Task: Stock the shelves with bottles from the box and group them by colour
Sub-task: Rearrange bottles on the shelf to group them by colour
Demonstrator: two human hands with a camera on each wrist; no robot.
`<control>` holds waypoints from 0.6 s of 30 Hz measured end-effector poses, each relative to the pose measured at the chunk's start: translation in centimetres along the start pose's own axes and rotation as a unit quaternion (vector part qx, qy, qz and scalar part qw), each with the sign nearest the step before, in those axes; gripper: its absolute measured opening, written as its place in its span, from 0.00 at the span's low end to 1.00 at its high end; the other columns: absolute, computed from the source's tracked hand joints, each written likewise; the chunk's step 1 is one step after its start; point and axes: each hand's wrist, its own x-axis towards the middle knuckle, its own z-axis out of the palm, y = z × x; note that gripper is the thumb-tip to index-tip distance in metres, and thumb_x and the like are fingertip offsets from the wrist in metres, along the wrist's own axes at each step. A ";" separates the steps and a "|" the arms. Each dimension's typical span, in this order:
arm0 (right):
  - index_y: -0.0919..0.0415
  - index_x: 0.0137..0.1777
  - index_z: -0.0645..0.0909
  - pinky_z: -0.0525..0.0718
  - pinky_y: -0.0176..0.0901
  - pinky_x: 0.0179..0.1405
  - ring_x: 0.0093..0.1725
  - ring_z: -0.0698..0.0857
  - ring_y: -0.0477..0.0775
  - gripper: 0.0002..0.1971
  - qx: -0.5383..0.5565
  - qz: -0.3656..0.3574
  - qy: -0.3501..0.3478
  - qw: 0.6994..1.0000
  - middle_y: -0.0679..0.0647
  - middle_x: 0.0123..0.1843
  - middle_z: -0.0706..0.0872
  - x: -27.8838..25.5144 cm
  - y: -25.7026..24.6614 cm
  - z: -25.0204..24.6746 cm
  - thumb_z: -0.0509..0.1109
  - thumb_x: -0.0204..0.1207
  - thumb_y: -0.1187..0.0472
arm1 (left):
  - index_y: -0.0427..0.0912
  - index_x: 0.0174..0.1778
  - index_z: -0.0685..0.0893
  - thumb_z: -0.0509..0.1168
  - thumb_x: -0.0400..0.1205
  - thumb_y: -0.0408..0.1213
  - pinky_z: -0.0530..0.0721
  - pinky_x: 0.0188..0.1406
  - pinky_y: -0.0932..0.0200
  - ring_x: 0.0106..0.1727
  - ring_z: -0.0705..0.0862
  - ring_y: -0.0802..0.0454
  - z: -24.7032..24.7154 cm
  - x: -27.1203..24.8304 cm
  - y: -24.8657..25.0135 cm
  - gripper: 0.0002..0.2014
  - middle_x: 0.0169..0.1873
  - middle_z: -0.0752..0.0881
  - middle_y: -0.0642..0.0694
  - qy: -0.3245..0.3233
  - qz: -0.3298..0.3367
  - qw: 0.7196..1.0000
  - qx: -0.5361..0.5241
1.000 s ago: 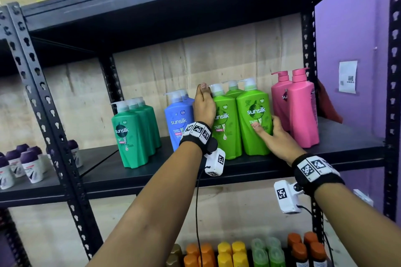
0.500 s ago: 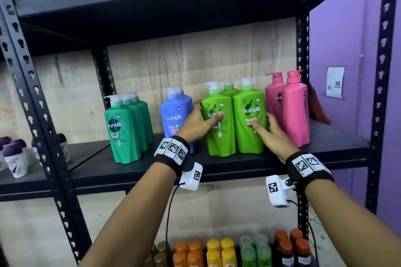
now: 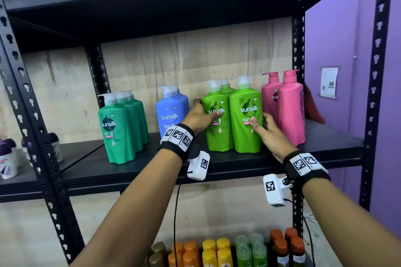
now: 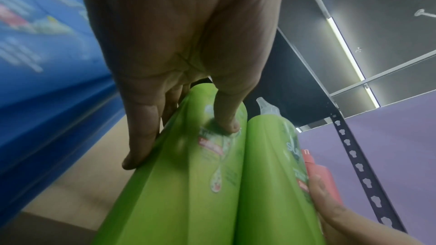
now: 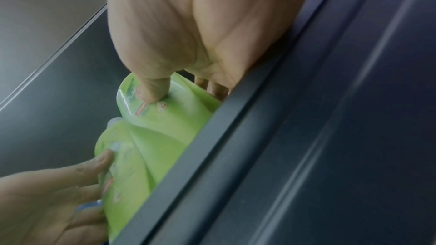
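Left hand point(image 3: 200, 116): I've got it wrapped round the left lime-green shampoo bottle point(image 3: 217, 123), thumb pressed on the label, fingers curled round the far side next to the blue bottles point(image 3: 171, 112).
Right hand point(image 3: 268, 130): curled round the right lime-green bottle point(image 3: 246, 119), thumb on the front label, fingers tucked into the gap beside the pink bottles point(image 3: 286, 106).
Where the greens sit: both upright on the black shelf point(image 3: 238, 163), touching each other, near the front edge, with a third lime-green bottle point(image 3: 225, 86) just behind them.
Step, as I read it: squaring the lime-green pair up as one colour block between blue and pink.
Risk one: I'm gripping mid-body on tall pump bottles, so a shove from low down could tip one forward off the edge.
Risk two: my right fingers are wedged against the pinks; pulling out carelessly could nudge the front pink bottle, which stands touching its partner.
Risk three: a push left would knock into the blues, just beside my left knuckles.
Around: three dark-green bottles point(image 3: 121, 128) stand well apart to the left; small roll-on bottles point(image 3: 8, 158) on the neighbouring shelf; orange, yellow and green caps point(image 3: 217, 249) on the level below.
In the way: the shelf above hangs close over the pump heads, so lifting clear looks tight.
The box: not in view.
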 end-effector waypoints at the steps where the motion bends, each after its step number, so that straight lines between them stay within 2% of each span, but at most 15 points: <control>1: 0.36 0.73 0.70 0.79 0.51 0.75 0.64 0.86 0.39 0.43 0.000 0.000 -0.001 1.000 0.38 0.65 0.87 0.0 0.1 0.0 0.71 0.60 0.17 | 0.37 0.77 0.65 0.78 0.79 0.42 0.86 0.66 0.44 0.66 0.85 0.44 0.3 0.3 0.2 0.37 0.67 0.83 0.40 0.000 -0.007 1.000 0.009; 4: 0.38 0.75 0.70 0.79 0.51 0.75 0.64 0.85 0.38 0.45 0.003 -0.003 -0.002 1.000 0.38 0.65 0.87 -0.1 0.0 0.1 0.71 0.60 0.17 | 0.36 0.77 0.60 0.76 0.80 0.44 0.86 0.62 0.50 0.64 0.84 0.46 1.1 1.3 0.9 0.38 0.66 0.83 0.41 -0.014 -0.030 0.998 0.049; 7: 0.38 0.75 0.71 0.79 0.46 0.72 0.62 0.86 0.34 0.46 0.011 -0.005 -0.004 1.000 0.36 0.64 0.87 -0.2 -0.3 0.1 0.71 0.59 0.17 | 0.37 0.79 0.57 0.76 0.80 0.49 0.83 0.48 0.57 0.59 0.82 0.47 1.3 2.3 1.6 0.42 0.66 0.81 0.44 -0.041 -0.050 0.993 0.095; 9: 0.36 0.72 0.71 0.80 0.42 0.68 0.59 0.86 0.31 0.44 0.016 -0.005 -0.005 1.000 0.34 0.62 0.87 -0.4 -0.4 0.1 0.71 0.58 0.17 | 0.37 0.81 0.54 0.75 0.80 0.51 0.81 0.51 0.56 0.63 0.82 0.44 1.3 2.8 1.9 0.45 0.69 0.80 0.43 -0.055 -0.068 0.989 0.115; 11: 0.35 0.71 0.72 0.81 0.41 0.66 0.58 0.87 0.31 0.42 0.018 -0.007 -0.005 1.000 0.33 0.61 0.88 -0.5 -0.5 0.1 0.72 0.59 0.18 | 0.37 0.82 0.52 0.76 0.79 0.52 0.83 0.55 0.51 0.65 0.81 0.42 1.7 3.3 2.1 0.47 0.71 0.78 0.41 -0.066 -0.088 0.988 0.106; 13: 0.35 0.71 0.72 0.81 0.41 0.65 0.58 0.87 0.32 0.42 0.019 -0.006 -0.004 1.000 0.34 0.61 0.88 -0.5 -0.6 0.1 0.71 0.59 0.18 | 0.35 0.81 0.58 0.77 0.78 0.52 0.86 0.62 0.43 0.68 0.82 0.40 2.0 3.6 2.3 0.46 0.71 0.79 0.40 -0.071 -0.105 0.987 0.096; 14: 0.35 0.71 0.72 0.81 0.41 0.65 0.58 0.87 0.32 0.42 0.019 -0.007 -0.003 1.000 0.35 0.61 0.88 -0.5 -0.6 0.1 0.72 0.59 0.18 | 0.34 0.79 0.65 0.77 0.78 0.52 0.87 0.62 0.41 0.67 0.84 0.40 2.2 3.7 2.4 0.42 0.70 0.81 0.40 -0.076 -0.102 0.986 0.105; 16: 0.35 0.71 0.72 0.81 0.42 0.66 0.58 0.88 0.32 0.42 0.021 -0.005 -0.004 1.000 0.36 0.62 0.88 -0.5 -0.6 0.1 0.72 0.59 0.18 | 0.36 0.70 0.81 0.74 0.81 0.51 0.88 0.61 0.42 0.62 0.87 0.41 2.5 4.0 2.6 0.28 0.66 0.86 0.39 -0.098 -0.067 0.983 0.137; 18: 0.32 0.69 0.72 0.81 0.42 0.65 0.58 0.88 0.33 0.39 0.021 -0.002 -0.007 1.000 0.35 0.61 0.88 -0.5 -0.6 0.0 0.72 0.60 0.18 | 0.39 0.65 0.85 0.71 0.83 0.50 0.88 0.62 0.43 0.61 0.88 0.42 2.8 4.1 2.6 0.20 0.64 0.88 0.38 -0.118 -0.049 0.982 0.139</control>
